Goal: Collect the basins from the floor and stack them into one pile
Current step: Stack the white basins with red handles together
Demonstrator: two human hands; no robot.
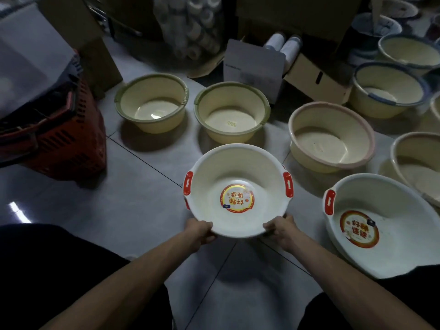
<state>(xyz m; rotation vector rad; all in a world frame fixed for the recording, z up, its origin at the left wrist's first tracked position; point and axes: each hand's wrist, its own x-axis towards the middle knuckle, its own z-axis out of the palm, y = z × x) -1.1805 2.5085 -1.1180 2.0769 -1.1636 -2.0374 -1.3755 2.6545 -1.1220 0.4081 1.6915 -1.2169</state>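
A white basin with red handles [238, 167] is held above the tiled floor at the centre. My left hand [201, 232] grips its near rim on the left and my right hand [281, 228] grips the near rim on the right. A second white basin with red handles [385, 194] sits on the floor to the right. Two cream basins with green rims [152, 91] [232, 98] stand behind. A pink-rimmed cream basin [331, 120] is at the right, with another cream basin [419, 148] beyond it. Blue-rimmed basins [390, 77] [409, 47] stand at the far right.
A red plastic shopping basket [59, 134] stands at the left. Cardboard boxes [316, 77], a white box [254, 65] and a bag of white rolls [190, 25] line the back. Grey floor tiles [133, 198] lie between the basket and the basins. My dark-clothed knees fill the lower corners.
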